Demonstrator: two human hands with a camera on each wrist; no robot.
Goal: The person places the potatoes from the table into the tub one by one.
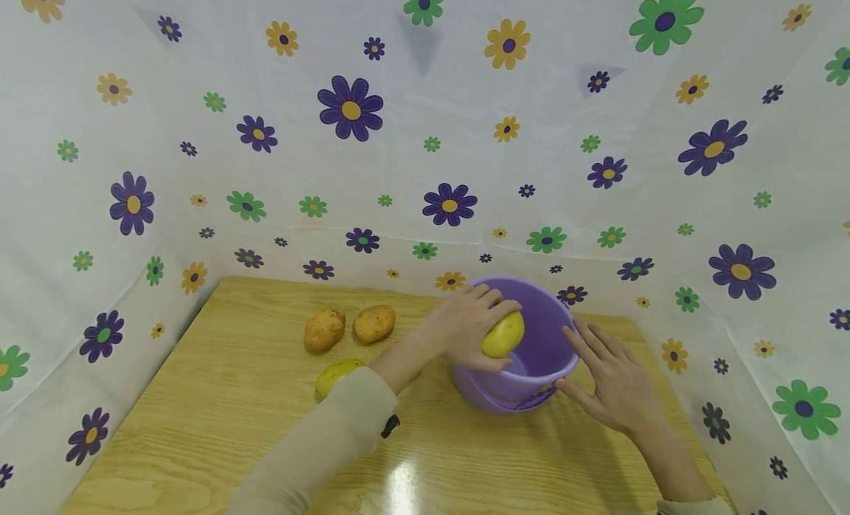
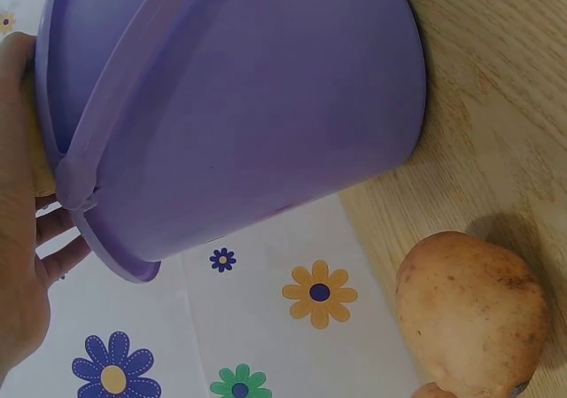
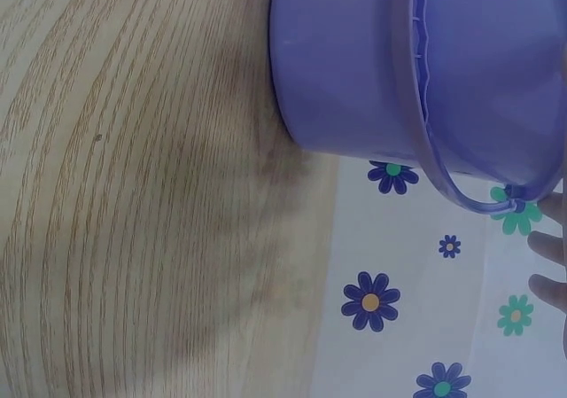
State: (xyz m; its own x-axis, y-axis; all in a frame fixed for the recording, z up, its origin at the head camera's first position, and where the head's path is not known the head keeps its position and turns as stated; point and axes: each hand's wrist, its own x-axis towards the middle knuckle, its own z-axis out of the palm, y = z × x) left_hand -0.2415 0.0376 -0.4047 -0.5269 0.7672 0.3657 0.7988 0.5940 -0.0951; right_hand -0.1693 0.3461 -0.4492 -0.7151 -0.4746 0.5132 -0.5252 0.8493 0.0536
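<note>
A purple bucket [image 1: 478,389] stands upright on the table, its handle [image 2: 133,70] hanging down outside. My left hand [image 1: 468,327] grips a smooth, yellow mango-like fruit [image 1: 505,334] over the bucket's left rim. In the left wrist view, the bucket hides most of that fruit. On the right, my right hand [image 1: 614,378] has its fingers extended at the rim, the fingertips touching or very near it. Another yellow-green fruit [image 1: 337,375] lies partly behind my left forearm. Two brown potatoes [image 1: 325,330] [image 1: 374,324] lie farther back on the left.
The wooden table [image 1: 232,397] carries all these things. White flower-patterned sheeting [image 1: 299,168] rises behind the table and along both sides. The bucket is close to the back sheet.
</note>
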